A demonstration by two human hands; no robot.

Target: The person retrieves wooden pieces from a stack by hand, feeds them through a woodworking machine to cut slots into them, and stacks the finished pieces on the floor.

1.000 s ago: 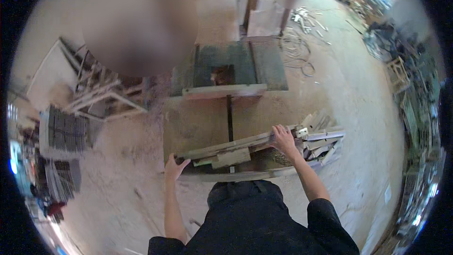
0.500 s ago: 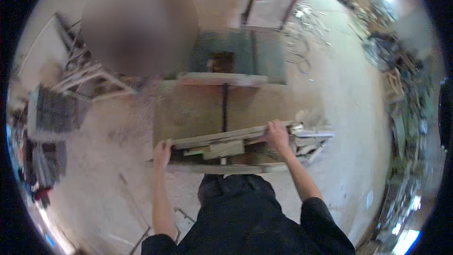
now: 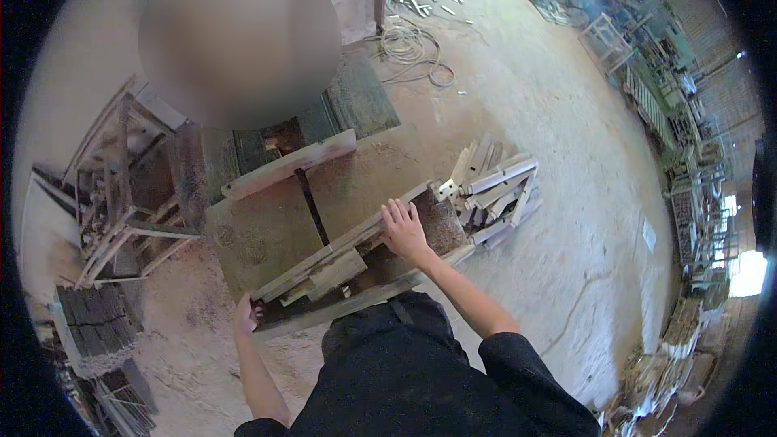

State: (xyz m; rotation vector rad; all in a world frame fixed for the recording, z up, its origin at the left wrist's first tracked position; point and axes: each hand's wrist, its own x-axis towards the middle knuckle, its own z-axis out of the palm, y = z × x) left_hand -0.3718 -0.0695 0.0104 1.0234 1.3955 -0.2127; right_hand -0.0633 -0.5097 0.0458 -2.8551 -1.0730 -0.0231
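Note:
A long wooden plank (image 3: pixel 344 241) lies slantwise across the near part of a dusty machine table (image 3: pixel 251 235). At the plank's left end, my left hand (image 3: pixel 246 313) is closed, its fingers curled round the edge. My right hand (image 3: pixel 405 232) rests over the plank nearer its right end, fingers spread on top; its thumb is hard to see. Between the plank and the table's wooden near rail (image 3: pixel 356 303) lies a shorter pale wood piece (image 3: pixel 328 277). A dark slot (image 3: pixel 312 206) runs from the plank toward a wooden board (image 3: pixel 291 163) standing across the table.
Several wood offcuts (image 3: pixel 498 190) are heaped by the table's right corner. A coiled hose (image 3: pixel 413 48) lies on the floor beyond. Wooden frames (image 3: pixel 129 194) and stacked dark pieces (image 3: pixel 97 324) stand at the left. A blurred patch hides the upper left.
The view has swung to the right, so the table now appears tilted and further left. My right hand's fingers show more spread on the plank; my left hand stays at its left end.

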